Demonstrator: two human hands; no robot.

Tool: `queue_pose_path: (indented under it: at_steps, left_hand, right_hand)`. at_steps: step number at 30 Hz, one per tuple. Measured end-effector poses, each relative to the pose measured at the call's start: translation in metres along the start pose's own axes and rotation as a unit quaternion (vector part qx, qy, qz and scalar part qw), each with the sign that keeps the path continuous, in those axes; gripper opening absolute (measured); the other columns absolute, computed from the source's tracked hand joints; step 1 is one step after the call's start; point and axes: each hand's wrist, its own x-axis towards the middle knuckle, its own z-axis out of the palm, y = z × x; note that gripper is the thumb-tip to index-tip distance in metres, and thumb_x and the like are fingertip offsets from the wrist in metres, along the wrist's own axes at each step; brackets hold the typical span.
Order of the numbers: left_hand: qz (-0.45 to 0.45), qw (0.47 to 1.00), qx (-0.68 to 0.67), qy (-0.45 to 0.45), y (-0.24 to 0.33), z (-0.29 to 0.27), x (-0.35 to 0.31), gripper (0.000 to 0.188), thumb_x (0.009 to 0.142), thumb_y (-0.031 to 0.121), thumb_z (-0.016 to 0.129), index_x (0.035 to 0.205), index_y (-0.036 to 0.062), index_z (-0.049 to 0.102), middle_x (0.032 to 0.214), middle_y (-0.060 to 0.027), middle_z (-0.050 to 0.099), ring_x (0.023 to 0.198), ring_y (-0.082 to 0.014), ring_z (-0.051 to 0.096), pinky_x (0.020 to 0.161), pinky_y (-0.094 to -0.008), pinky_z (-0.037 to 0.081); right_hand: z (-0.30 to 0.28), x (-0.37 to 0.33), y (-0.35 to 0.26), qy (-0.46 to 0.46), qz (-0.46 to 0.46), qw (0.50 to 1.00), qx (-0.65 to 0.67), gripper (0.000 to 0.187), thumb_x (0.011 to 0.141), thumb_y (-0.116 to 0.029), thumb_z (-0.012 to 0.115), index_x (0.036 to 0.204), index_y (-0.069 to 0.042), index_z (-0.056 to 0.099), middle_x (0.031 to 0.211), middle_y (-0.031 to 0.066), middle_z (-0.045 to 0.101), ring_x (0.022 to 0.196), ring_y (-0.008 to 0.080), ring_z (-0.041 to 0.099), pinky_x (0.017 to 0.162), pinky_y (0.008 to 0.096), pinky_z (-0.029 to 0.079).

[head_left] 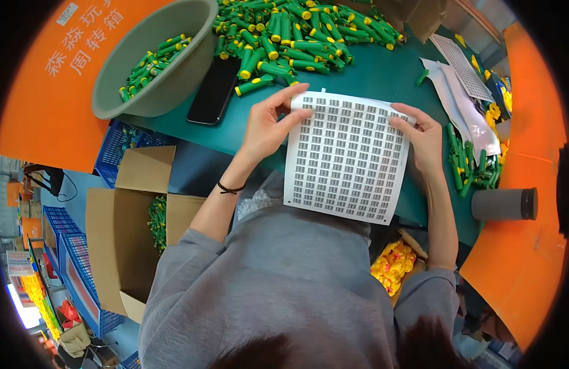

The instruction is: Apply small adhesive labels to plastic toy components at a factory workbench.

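Note:
Between my two hands hangs a white sheet of small printed labels, its rows of dark rectangles facing up. My left hand pinches the sheet's upper left corner between thumb and fingers. At the upper right corner my right hand grips it the same way. A second pale layer shows just behind the top edge. The sheet's lower part hangs over the table's near edge, in front of my grey shirt. Beyond my left hand lies a large heap of green tubes with yellow ends.
A grey-green basin holding more green tubes stands at left, beside a black phone. At right lie further label sheets, green pieces and a grey cylinder. An open cardboard box sits below left; yellow parts below right.

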Motion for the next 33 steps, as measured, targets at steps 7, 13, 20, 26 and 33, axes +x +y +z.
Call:
queue_pose_path:
  at_steps: [7,13,20,26,33]
  left_hand:
    - [0.040,0.997,0.069,0.018,-0.002,-0.001,-0.007,0.039,0.088,0.005,0.074,0.126,-0.0005,0.067,0.099,-0.0046,0.067,0.085,-0.0090,0.061,0.078,-0.0235,0.050]
    - [0.017,1.000,-0.002,0.017,0.007,0.001,-0.008,0.039,0.089,0.005,0.074,0.126,-0.0018,0.066,0.108,-0.0069,0.070,0.094,-0.0104,0.064,0.084,-0.0253,0.052]
    - [0.047,0.990,0.123,0.040,-0.001,0.001,-0.004,0.035,0.084,0.007,0.078,0.118,0.0033,0.072,0.096,-0.0058,0.073,0.080,-0.0072,0.063,0.071,-0.0237,0.052]
    - [-0.021,0.999,-0.022,0.013,0.002,-0.003,-0.011,0.017,0.089,0.009,0.076,0.103,-0.0003,0.074,0.088,-0.0012,0.071,0.078,-0.0055,0.062,0.067,-0.0224,0.049]
    - [-0.122,0.978,-0.170,-0.008,0.002,-0.018,-0.012,0.017,0.097,0.015,0.068,0.103,-0.0011,0.071,0.089,-0.0020,0.071,0.078,-0.0049,0.063,0.070,-0.0192,0.050]
  right_hand:
    - [0.007,-0.008,-0.009,-0.020,0.015,0.999,-0.049,0.027,0.084,-0.004,0.078,0.109,0.001,0.074,0.086,0.0063,0.074,0.071,0.0070,0.067,0.065,0.0195,0.051]
    - [0.005,-0.008,0.000,-0.031,-0.009,0.999,-0.004,0.016,0.085,-0.003,0.077,0.100,0.001,0.075,0.086,0.0062,0.074,0.073,0.0069,0.067,0.064,0.0189,0.051]
    - [-0.004,-0.010,0.004,-0.041,-0.113,0.989,-0.087,0.016,0.084,-0.001,0.077,0.100,0.000,0.075,0.087,0.0039,0.074,0.077,0.0079,0.067,0.066,0.0197,0.051]
    - [0.002,-0.009,-0.003,-0.029,-0.028,0.998,-0.054,0.018,0.083,-0.002,0.077,0.101,0.001,0.076,0.089,0.0060,0.074,0.074,0.0081,0.067,0.065,0.0194,0.051]
    - [0.014,-0.010,-0.008,-0.072,0.062,0.995,-0.015,0.027,0.086,-0.004,0.075,0.112,0.000,0.073,0.086,0.0039,0.071,0.074,0.0069,0.065,0.065,0.0203,0.052]
